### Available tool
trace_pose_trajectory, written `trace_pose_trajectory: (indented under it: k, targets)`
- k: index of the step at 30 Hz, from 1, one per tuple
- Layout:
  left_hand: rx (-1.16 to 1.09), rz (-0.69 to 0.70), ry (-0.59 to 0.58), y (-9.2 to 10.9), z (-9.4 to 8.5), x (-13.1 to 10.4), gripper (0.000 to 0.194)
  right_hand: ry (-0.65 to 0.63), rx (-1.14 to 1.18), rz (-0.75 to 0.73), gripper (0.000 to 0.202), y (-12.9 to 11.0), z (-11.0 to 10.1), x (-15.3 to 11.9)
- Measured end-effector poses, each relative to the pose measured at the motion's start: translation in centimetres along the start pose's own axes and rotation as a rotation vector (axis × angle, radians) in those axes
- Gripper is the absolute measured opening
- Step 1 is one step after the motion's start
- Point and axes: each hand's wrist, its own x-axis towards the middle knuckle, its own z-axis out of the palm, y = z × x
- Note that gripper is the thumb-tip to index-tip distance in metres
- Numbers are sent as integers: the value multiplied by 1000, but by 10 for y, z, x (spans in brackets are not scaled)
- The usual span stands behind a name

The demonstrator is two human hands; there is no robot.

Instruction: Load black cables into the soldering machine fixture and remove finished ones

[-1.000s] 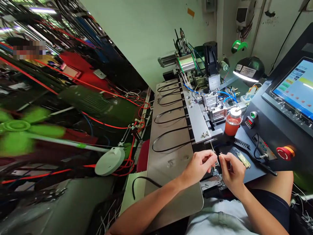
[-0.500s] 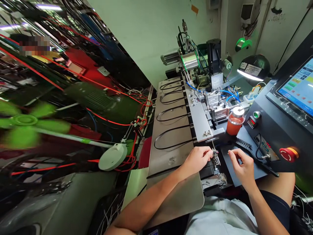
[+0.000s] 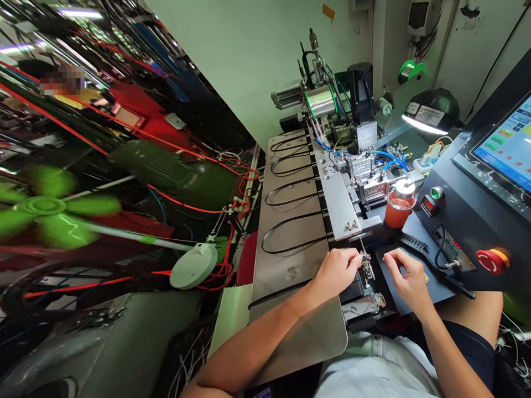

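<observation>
My left hand [image 3: 340,269] is closed, its fingertips pinched at a small metal fixture [image 3: 366,269] on the near end of the machine's rail. What those fingers hold is too small to make out. To the right, my right hand [image 3: 407,276] hovers over a dark plate [image 3: 392,282], thumb and forefinger curled together at the tips. I cannot see whether anything sits between them. A small yellowish object [image 3: 426,278] shows beside the right hand. Several black cable loops [image 3: 286,235] lie across the metal worktop [image 3: 276,273], their ends running to the rail.
A brush [image 3: 415,243] lies behind my right hand, near a lidded jar of reddish liquid [image 3: 399,210]. The control panel with a red emergency stop button [image 3: 492,261] stands at right. A lamp [image 3: 431,110] lights the machine. A green fan [image 3: 47,205] and a distant person are at left.
My right hand has shifted slightly left, and the yellowish object beside it now shows. The left hand stays at the fixture. The camera view has moved slightly.
</observation>
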Motion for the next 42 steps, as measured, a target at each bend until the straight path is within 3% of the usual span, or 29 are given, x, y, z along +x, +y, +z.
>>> trace_pose_trajectory:
  k: [8,11,14,20,25,29,34,37,42]
  targets:
    - [49,7,15,1,4,2,30,-201,119,18,29,0,23,16]
    - [137,30,30,1,6,0,29,-215,193,14,31,2,29,17]
    - [273,65,117,-1,10,-5,24,-186,270,37,30,5,34,15]
    - [472,311,186,-8,14,-14,25,-149,342,72,31,9,40,12]
    - [632,474,73,-7,7,-13,28,-134,372,101,32,10,41,11]
    - [610,396,25,-4,-1,-15,29,-107,257,74,32,12,34,10]
    - [574,171,3,-2,-10,-18,19,-54,-16,-179,21,8,20,7]
    - [588,145,-29,-2,-10,-17,19,-61,-97,-276,23,5,18,4]
    - [582,141,-20,-4,-8,-16,18,19,-143,-255,21,3,14,0]
